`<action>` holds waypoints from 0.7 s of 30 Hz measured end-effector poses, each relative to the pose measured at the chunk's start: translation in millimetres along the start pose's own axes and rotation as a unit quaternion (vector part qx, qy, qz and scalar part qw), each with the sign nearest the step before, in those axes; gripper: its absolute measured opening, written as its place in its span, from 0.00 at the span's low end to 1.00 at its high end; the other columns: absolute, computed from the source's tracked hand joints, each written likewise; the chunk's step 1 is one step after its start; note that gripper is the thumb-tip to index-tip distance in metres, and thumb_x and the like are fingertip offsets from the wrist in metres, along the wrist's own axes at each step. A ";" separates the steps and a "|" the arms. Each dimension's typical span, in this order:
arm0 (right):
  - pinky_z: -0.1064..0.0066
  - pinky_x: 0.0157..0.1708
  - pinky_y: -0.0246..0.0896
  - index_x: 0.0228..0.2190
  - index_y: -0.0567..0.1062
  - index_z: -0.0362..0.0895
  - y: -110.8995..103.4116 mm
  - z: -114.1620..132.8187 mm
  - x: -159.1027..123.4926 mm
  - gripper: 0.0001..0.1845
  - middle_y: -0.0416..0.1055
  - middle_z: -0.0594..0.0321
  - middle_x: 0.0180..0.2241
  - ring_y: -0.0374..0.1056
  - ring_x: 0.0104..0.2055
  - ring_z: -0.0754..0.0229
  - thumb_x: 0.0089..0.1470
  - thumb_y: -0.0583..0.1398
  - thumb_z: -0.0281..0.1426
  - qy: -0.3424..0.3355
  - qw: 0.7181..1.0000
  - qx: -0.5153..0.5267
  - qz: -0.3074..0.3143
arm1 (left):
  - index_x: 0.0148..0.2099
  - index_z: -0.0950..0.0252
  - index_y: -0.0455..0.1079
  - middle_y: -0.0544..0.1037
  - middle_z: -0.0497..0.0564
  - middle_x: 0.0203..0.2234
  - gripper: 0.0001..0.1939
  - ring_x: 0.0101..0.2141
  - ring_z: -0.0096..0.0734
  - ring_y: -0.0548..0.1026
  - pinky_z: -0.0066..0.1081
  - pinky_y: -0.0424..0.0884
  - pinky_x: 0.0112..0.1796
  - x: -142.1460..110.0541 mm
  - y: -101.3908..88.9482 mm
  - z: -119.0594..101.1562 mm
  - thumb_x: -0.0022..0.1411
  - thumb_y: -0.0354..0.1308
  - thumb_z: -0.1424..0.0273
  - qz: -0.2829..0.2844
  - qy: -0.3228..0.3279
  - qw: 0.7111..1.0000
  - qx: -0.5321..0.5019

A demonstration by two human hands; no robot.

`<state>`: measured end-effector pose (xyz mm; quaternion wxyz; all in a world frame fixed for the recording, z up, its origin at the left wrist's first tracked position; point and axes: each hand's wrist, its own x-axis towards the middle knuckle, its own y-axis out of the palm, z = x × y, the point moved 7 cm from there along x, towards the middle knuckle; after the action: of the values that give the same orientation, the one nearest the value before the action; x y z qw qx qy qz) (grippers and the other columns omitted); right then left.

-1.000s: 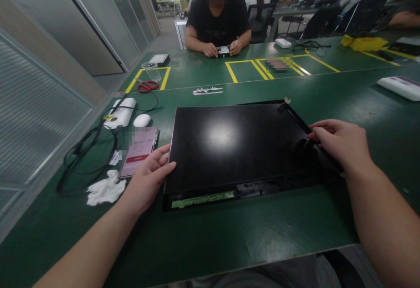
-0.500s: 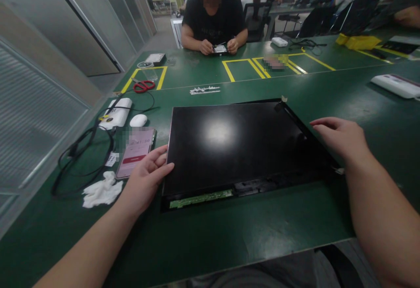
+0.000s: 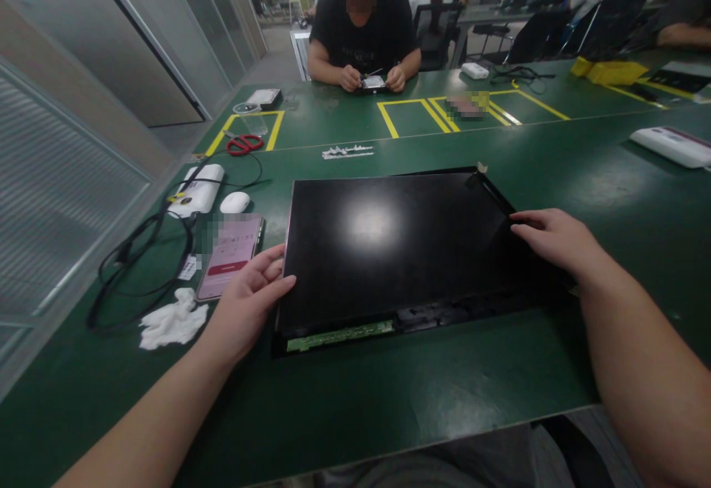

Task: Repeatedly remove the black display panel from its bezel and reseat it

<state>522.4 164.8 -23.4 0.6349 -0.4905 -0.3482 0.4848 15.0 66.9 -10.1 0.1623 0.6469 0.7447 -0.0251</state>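
Note:
A black LCD panel lies over a black frame that shows along its right and far sides. Along the panel's near edge runs a green circuit strip. My left hand grips the panel's left edge, thumb on top and fingers at the side. At the right edge, my right hand pinches the panel with thumb and forefinger; its other fingers are mostly hidden. Small pale tape bits stick to the frame's far right corner.
Left of the panel are a phone, crumpled tissue, a white mouse, a white device, black cables and red scissors. White strips lie beyond it. A person sits opposite, holding a small device.
My right hand has moved left and inward, from beside the panel onto its right edge. The left hand keeps its grip, and the panel looks unmoved.

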 end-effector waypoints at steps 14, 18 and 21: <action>0.50 0.61 0.71 0.50 0.87 0.42 4.9 3.1 0.6 0.25 0.82 0.44 0.55 0.77 0.59 0.39 0.59 0.60 0.42 -0.047 0.998 -0.034 -0.028 | 0.56 0.60 0.80 0.91 0.54 0.46 0.34 0.53 0.55 0.87 0.42 0.85 0.53 1.9 -2.8 1.3 0.47 0.83 0.67 0.010 0.007 1.000 0.013; 0.50 0.61 0.71 0.52 0.86 0.40 5.4 4.3 -0.3 0.28 0.80 0.40 0.56 0.77 0.59 0.38 0.60 0.59 0.43 -0.046 0.998 -0.049 -0.018 | 0.56 0.60 0.80 0.91 0.53 0.45 0.34 0.54 0.55 0.86 0.43 0.84 0.55 1.6 -3.8 3.1 0.45 0.84 0.68 0.006 0.002 1.000 -0.003; 0.49 0.61 0.72 0.51 0.86 0.40 6.0 3.1 0.3 0.27 0.81 0.41 0.56 0.77 0.59 0.38 0.60 0.59 0.42 -0.045 0.997 -0.054 -0.018 | 0.57 0.59 0.81 0.90 0.54 0.47 0.34 0.56 0.57 0.85 0.47 0.82 0.58 1.3 -2.8 5.2 0.47 0.85 0.67 0.019 -0.002 1.000 -0.013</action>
<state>518.0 166.2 -28.3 0.6000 -0.4952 -0.4105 0.4757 13.2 66.4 -15.9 0.1725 0.6587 0.7322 -0.0139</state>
